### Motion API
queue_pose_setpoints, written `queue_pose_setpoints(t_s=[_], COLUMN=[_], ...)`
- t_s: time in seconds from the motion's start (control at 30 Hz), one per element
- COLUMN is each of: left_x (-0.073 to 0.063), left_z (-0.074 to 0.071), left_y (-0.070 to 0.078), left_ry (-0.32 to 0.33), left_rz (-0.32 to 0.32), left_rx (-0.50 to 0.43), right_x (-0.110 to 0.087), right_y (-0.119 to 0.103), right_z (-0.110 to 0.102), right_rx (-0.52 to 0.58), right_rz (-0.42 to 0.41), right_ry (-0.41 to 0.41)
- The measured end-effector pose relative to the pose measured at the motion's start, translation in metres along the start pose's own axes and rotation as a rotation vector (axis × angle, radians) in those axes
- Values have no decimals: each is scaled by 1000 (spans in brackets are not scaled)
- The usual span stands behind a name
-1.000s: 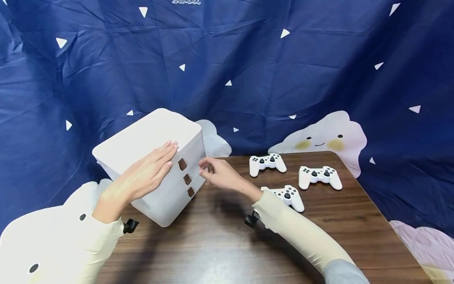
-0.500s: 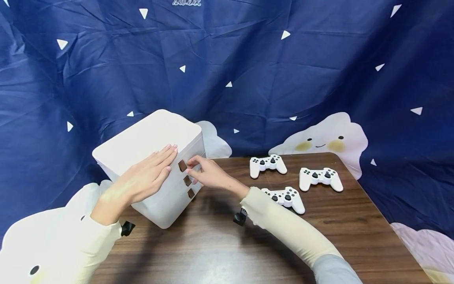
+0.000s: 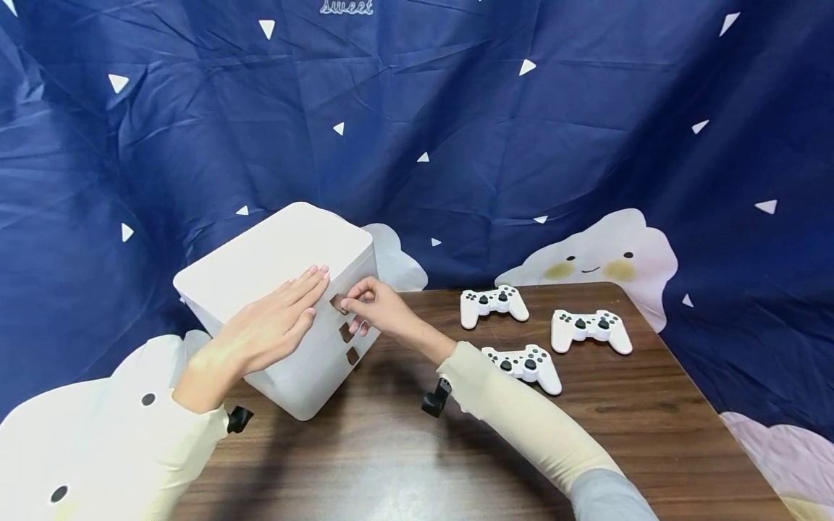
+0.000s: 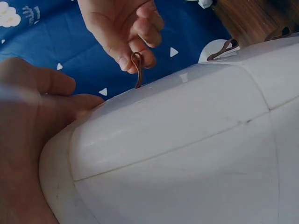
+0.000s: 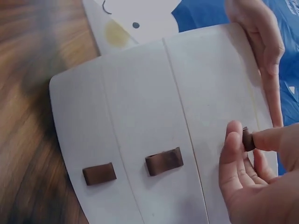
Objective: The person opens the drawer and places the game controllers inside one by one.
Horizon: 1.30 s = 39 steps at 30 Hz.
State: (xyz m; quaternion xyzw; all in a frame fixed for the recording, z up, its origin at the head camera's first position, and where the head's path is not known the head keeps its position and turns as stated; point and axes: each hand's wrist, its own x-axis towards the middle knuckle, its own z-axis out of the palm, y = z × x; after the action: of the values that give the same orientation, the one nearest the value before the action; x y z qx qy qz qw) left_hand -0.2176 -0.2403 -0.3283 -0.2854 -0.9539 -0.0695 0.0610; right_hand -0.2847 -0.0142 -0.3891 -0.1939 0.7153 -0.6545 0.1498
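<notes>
A small white drawer cabinet (image 3: pixel 260 253) stands at an angle on the wooden table, its front facing right. Three brown pull loops run down that front: a top loop (image 5: pixel 248 139), a middle loop (image 5: pixel 164 161) and a bottom loop (image 5: pixel 99 174). My left hand (image 3: pixel 270 325) rests on the cabinet's top edge with fingers straight. Between thumb and fingers, my right hand (image 3: pixel 384 310) pinches the top loop, which sticks out from the front in the left wrist view. All three drawers look closed.
Three white game controllers lie right of the cabinet: one at the back (image 3: pixel 494 302), one farther right (image 3: pixel 589 329), and one (image 3: pixel 526 365) partly behind the right sleeve. A blue patterned cloth (image 3: pixel 417 108) hangs behind the table (image 3: pixel 625 427).
My right hand has moved left from the cabinet's far front edge to the top loop and closed its thumb and fingers on it. The left hand stays on top.
</notes>
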Motion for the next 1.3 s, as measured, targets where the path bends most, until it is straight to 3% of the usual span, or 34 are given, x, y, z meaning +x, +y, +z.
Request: queue_pose_setpoints(t_s=[0.1, 0.33, 0.57, 0.7, 0.97, 1.3], left_x=[1, 1, 2, 1, -2, -1], left_z=[1, 2, 3, 3, 1, 1], left_y=[0, -1, 0, 0, -1, 0], left_ry=[-3, 3, 17, 4, 17, 21], left_rz=[0, -6, 7, 9, -3, 31], left_rx=[7, 13, 27, 41, 21, 30], right_x=[2, 6, 8, 8, 3, -12], right_y=[-2, -1, -1, -2, -5, -1], right_z=[0, 2, 3, 3, 3, -5], right_rx=[21, -178, -212, -232, -195, -127], right_rz=[49, 84, 132, 109, 64, 51], right_ry=[-11, -101, -116, -118, -103, -56])
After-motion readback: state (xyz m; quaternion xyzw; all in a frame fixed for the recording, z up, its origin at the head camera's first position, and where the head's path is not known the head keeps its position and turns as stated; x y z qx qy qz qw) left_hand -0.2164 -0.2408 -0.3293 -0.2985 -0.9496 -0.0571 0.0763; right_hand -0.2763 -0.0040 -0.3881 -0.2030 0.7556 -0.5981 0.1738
